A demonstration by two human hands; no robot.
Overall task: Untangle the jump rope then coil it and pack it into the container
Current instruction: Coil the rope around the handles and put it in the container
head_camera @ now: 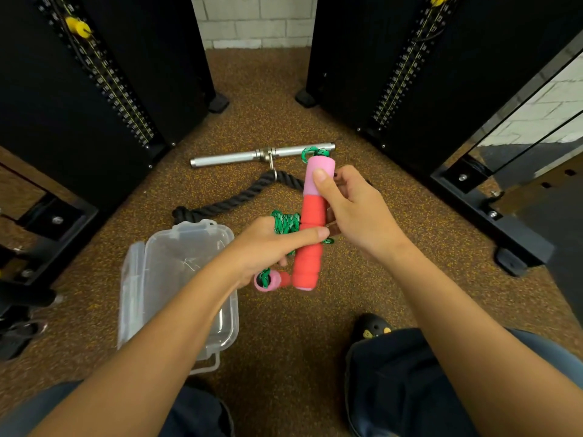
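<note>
Head view: jump rope [305,263] held in the air between both hands, above the floor, just right of the container [164,279]. R hand [353,212] grips upright handle [312,209], thumb on pink cap, fingers wrapped behind; long axis runs near-to-far. L hand [268,247] clenched round bunched green cord [285,223], second handle [268,280] poking out below palm, index laid across upright handle. Container open, down-left of bundle — L hand nearer. Cord looks coiled; prob. packing next. Surface: speckled rubber floor [284,326]. Room: gym — weight stacks [94,74] both sides, metal bar [233,157], black rope [227,205] beyond.
</note>
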